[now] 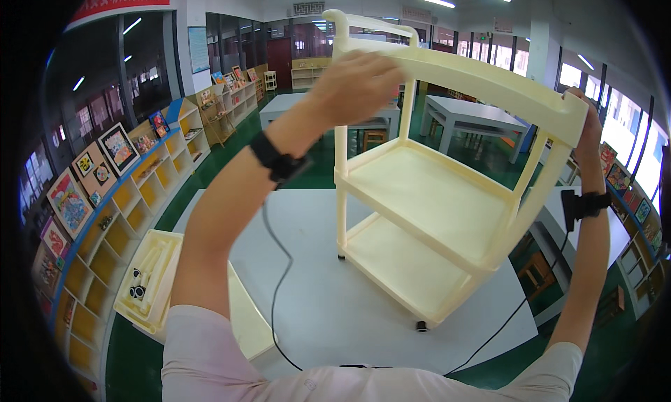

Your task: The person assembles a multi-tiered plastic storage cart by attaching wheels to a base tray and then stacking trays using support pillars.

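Observation:
A cream plastic trolley cart point(426, 185), with tiers below a top frame and a handle, stands on the white table in front of me. Small black casters show at its feet. My left hand point(360, 88) is at the top frame's left end, its fingers bent over and smeared by motion; whether it grips the rim I cannot tell. At the opposite end, my right hand point(590, 133) is wrapped round the outer side of the top corner, partly hidden by the frame. Both wrists wear black straps with small devices and cables.
A cream tray point(129, 301) holding tubes and several casters lies at the left, beside a flat cream panel point(246, 318) at the edge of the white table point(307, 297). Shelves with framed pictures point(119, 147) line the left wall. More white tables point(472, 115) stand behind.

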A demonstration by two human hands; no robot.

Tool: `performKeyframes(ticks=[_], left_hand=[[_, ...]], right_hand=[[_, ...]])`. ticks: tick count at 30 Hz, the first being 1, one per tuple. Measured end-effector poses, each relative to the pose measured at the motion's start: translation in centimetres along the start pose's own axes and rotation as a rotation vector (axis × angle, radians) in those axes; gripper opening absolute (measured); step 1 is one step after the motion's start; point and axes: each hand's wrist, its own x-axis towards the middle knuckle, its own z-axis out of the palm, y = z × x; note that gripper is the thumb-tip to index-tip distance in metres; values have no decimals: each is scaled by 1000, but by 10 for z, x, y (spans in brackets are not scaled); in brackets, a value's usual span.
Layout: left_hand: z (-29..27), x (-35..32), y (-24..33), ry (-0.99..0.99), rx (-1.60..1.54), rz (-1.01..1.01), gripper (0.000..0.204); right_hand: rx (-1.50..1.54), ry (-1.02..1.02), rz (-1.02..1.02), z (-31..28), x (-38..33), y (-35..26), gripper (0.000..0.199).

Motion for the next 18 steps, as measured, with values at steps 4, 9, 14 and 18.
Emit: performKeyframes(ticks=[4,9,14,18], left_hand=[[-23,-72,-38,-368,12,-469,16],[-45,-68,-76,-160,-612,-947,30],[16,-11,-81,-7,-1070,-775,38],[30,-2,-72,150,-1244,-886,33]], right_hand=[[-383,-278,-9,-60,-1,-17,43],[-790,80,72,-24,-25,-47,42],[-785,310,84,-74,-18,0,31],[-873,448,-107,-52,-15,17,31]])
